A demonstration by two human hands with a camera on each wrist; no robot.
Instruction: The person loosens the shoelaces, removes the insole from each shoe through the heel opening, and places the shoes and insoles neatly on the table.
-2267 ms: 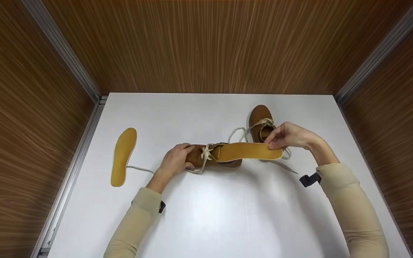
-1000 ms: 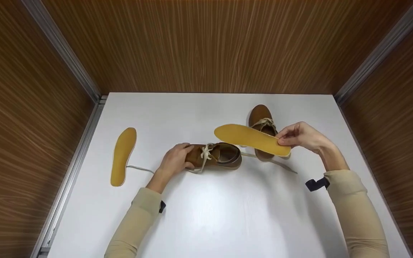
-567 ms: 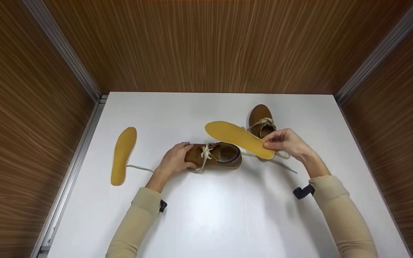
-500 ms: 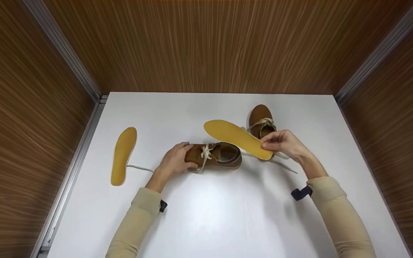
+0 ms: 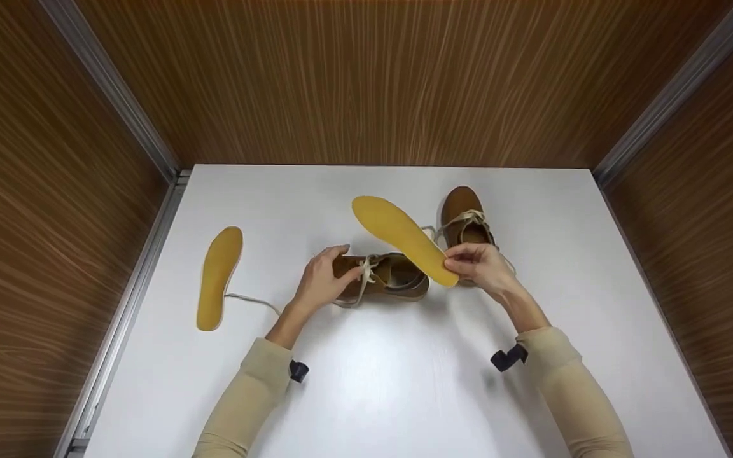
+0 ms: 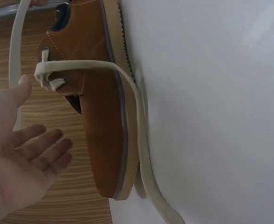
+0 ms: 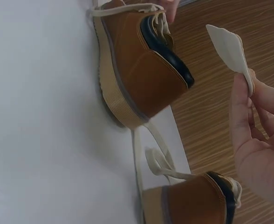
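Note:
My right hand [image 5: 487,270] pinches the heel end of a yellow insole [image 5: 398,234]. The insole is tilted above a brown shoe [image 5: 382,290], its toe end pointing to the far left; its pale underside shows in the right wrist view. The shoe lies sideways on the white table, toe to the left, with a cream lace [image 6: 144,140] trailing from it. Over the toe hovers my left hand [image 5: 322,280], thumb spread and fingers relaxed. In the left wrist view that hand is apart from the shoe and holds nothing.
A second brown shoe [image 5: 460,203] stands behind my right hand, its laces loose. At the left of the table [image 5: 366,381] lies another yellow insole [image 5: 221,273], a lace end touching its edge. Wood-grain panels [image 5: 366,83] enclose the back and both sides.
The insole has come up out of the shoe's opening, swung its toe end toward the back, and moved left with my right hand. My left hand has let go of the shoe's toe and lifted.

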